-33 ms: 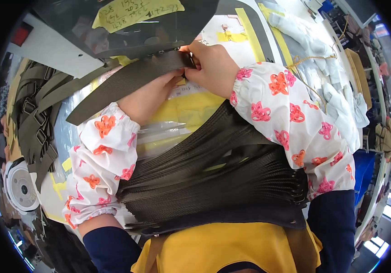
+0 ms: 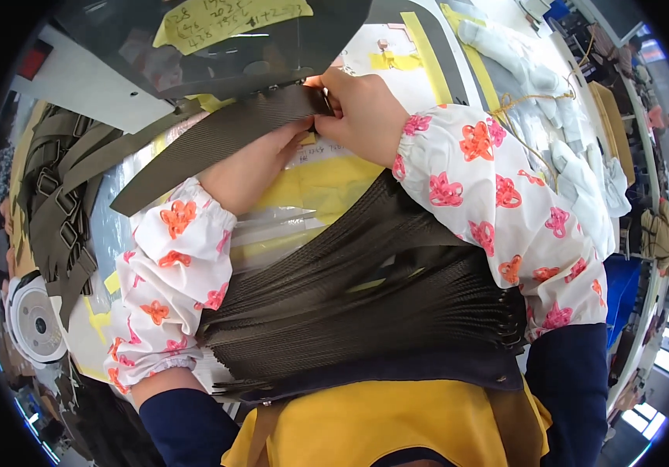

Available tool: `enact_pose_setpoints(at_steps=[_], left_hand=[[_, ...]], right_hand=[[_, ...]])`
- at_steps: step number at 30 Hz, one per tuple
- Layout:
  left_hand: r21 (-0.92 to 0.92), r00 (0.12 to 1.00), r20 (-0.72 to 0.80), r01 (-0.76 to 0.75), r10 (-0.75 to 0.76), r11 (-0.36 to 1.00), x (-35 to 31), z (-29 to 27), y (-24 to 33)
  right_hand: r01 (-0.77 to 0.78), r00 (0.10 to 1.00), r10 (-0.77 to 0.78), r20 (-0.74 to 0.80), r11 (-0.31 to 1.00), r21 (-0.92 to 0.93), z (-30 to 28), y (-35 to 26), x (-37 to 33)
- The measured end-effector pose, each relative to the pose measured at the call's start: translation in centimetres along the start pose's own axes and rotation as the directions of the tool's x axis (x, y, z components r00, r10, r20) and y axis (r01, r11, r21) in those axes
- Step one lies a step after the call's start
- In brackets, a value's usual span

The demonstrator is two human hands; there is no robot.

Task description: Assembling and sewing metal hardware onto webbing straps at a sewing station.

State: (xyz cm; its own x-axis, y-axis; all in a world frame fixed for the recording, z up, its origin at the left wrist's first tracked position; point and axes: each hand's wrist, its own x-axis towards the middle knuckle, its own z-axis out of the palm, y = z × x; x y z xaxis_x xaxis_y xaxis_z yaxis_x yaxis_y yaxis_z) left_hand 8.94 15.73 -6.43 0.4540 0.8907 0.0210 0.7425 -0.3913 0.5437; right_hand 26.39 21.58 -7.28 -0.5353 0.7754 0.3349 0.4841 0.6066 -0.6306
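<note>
A wide dark olive webbing strap (image 2: pixel 210 148) runs slantwise below the dark machine head (image 2: pixel 233 66), its loose cut end lying to the left. With thumb and fingers, my right hand (image 2: pixel 361 113) pinches the strap's right end. My left hand (image 2: pixel 260 159) reaches up from below and grips the strap's lower edge beside the right hand; the strap partly hides its fingers. Just under my fingertips lies a small yellowish piece (image 2: pixel 309 138). Between my forearms, a thick bundle of dark straps (image 2: pixel 334 303) spreads from the table edge toward my lap.
Straps with metal buckles (image 2: pixel 70 206) are heaped at the left. A white round device (image 2: pixel 36 321) sits by the left table edge. Yellow tape (image 2: pixel 424 58) and clear film cover parts of the table. White wrapped bundles (image 2: pixel 575 167) and a thin cord (image 2: pixel 533 100) lie at the right.
</note>
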Motion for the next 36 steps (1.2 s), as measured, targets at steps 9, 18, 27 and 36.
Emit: enact_pose_setpoints(at_steps=[9,18,27,36], left_hand=[[0.322,0.953,-0.198,-0.159,0.231,0.933,-0.8,0.4,-0.7],[0.215,0.946,-0.176,-0.232,0.272,0.949,0.1,0.4,-0.2],[-0.007,0.996,-0.087,-0.025,0.024,1.000,-0.2,0.2,-0.8],[0.243,0.985,-0.134,-0.069,0.104,0.968,-1.1,-0.3,0.4]], right_hand=[[-0.004,0.999,0.004,0.035,1.000,0.000,-1.2,-0.8,1.6],[-0.036,0.999,0.035,0.006,0.993,0.116,-1.3,-0.1,0.6],[0.521,0.845,-0.534,-0.029,0.834,-0.181,-1.1,2.0,0.0],[0.264,0.945,-0.265,0.190,0.964,0.030,-1.4,0.3,0.2]])
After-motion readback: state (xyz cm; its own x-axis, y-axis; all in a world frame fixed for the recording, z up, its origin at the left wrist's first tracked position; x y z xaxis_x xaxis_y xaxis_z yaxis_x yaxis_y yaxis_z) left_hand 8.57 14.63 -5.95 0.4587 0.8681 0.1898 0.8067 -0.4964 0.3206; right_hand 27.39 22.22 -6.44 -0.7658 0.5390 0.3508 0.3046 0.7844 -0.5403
